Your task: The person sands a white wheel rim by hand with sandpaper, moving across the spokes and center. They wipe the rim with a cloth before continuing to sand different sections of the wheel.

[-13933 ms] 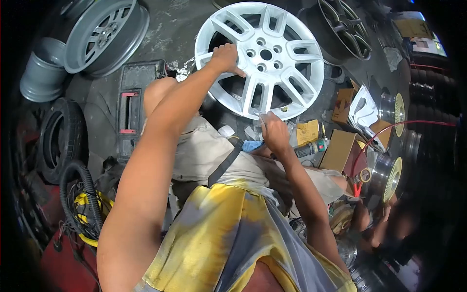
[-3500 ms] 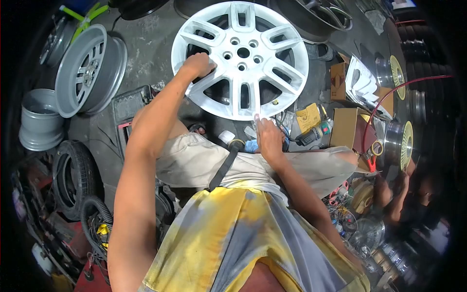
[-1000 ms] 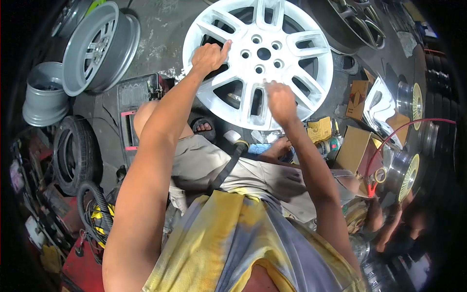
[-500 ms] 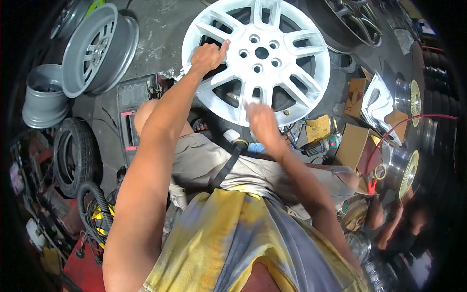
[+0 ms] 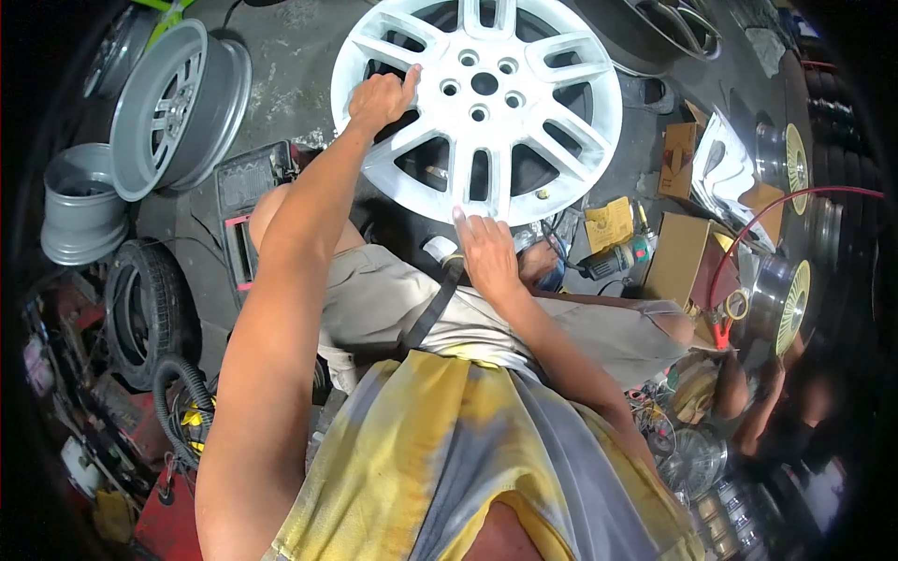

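- My left hand [image 5: 379,96] grips a spoke of the white-primed alloy wheel [image 5: 479,105], which stands tilted on the concrete floor [image 5: 299,56] before my knees.
- My right hand [image 5: 486,251], fingers extended, touches its lower rim.
- Grey alloy wheel [image 5: 178,105] well left.

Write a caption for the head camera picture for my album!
Left hand steadies a white alloy wheel by a spoke while the right hand touches its lower rim.

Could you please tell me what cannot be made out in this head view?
- white wheel: top rim cut off by the frame edge.
- left hand: fingertips curl behind a spoke.
- right hand: palm hidden by its own back.
- right-side clutter: dark, blurred.
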The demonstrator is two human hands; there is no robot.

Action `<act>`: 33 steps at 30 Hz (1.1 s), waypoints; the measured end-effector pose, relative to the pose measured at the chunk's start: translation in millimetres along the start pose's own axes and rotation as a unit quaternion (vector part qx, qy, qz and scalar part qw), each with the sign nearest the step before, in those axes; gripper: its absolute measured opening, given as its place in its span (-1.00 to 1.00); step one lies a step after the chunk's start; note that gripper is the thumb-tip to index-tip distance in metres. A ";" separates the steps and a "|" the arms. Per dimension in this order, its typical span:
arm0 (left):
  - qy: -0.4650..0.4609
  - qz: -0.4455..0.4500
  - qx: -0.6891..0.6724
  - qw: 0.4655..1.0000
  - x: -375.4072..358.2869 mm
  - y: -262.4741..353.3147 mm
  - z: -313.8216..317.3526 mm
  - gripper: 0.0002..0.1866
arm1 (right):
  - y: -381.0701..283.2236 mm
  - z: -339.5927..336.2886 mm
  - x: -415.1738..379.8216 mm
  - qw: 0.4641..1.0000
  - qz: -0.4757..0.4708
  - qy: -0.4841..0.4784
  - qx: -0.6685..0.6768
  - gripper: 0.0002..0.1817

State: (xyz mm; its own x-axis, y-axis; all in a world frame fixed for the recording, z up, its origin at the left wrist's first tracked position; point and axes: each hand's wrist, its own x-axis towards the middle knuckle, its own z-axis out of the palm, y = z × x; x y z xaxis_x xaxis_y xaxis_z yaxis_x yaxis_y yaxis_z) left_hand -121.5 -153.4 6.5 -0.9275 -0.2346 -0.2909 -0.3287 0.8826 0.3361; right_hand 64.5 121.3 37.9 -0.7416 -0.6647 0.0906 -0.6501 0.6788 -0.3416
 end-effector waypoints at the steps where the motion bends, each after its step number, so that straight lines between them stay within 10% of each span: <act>1: -0.010 0.005 -0.002 1.000 -1.7 0.1 -3.0 -0.09 | 3.8 2.3 13.9 1.000 -0.001 0.020 -0.011 -0.44; 17: 0.001 -0.016 0.022 1.000 -1.9 6.0 -3.5 -0.10 | -11.7 14.9 11.0 0.969 0.172 0.126 0.127 -0.68; 33: 0.004 0.006 0.001 1.000 -1.6 0.0 -1.0 -0.07 | 30.4 3.7 108.3 0.926 0.359 0.003 0.117 -0.76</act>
State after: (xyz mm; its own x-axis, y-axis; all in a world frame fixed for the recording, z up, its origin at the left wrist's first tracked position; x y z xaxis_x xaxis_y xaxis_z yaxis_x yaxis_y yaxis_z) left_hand -120.1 -153.4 7.8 -0.9328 -0.2265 -0.2804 -0.3166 0.8867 0.3370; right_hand -35.0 68.8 33.9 -0.9699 -0.0655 -0.2346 0.0650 0.8588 -0.5083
